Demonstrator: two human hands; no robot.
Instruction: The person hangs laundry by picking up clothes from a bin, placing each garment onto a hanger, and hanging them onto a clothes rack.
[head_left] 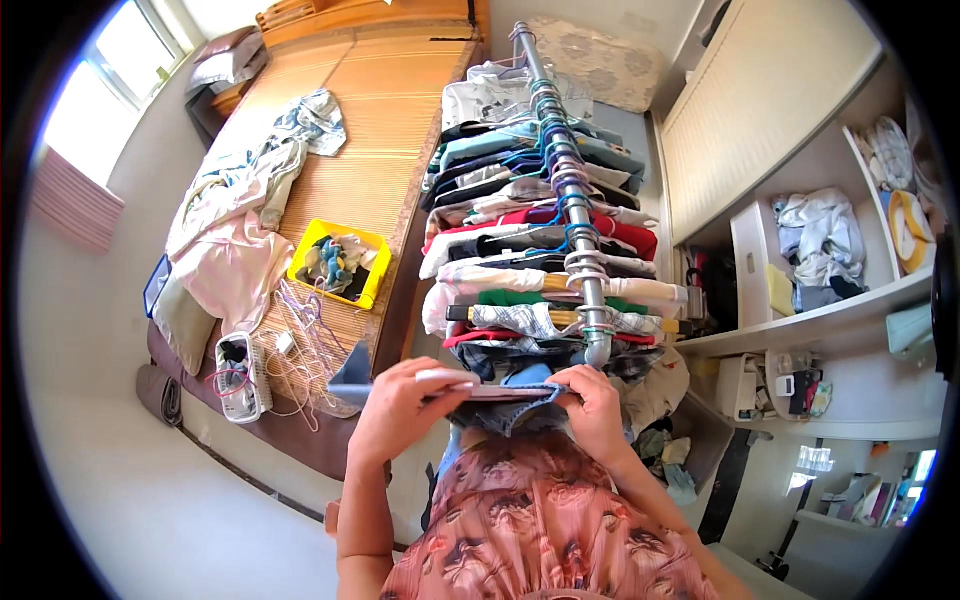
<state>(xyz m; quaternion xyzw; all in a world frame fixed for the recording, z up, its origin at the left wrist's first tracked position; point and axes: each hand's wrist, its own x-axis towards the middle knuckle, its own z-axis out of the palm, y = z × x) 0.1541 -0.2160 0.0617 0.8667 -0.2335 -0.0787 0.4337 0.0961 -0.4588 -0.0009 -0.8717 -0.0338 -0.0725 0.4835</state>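
Left of your left hand point(402, 412), you had a white basket point(262, 381); farther ahead, a yellow bin point(379, 276) and a rumpled pink cloth point(225, 262) lay on the bed point(385, 130). Well right of your right hand point(592, 406), pale clothes point(822, 235) sat in an open cabinet point(850, 308).

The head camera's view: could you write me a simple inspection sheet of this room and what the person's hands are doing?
Surface: bed with a woven tan mat; the garment is held off it.
Things in hand: blue garment, denim-like, stretched between both hands.
Clutter: piled clothes, a filled yellow bin and a white basket, all on the bed.
Hands: left hand and right hand each grip the garment.
Cables: thin pale strands on the bed; cords or hangers, cannot tell.
Surroundings: metal rail of hung clothes ahead, window at far left, wardrobe shelves at right.
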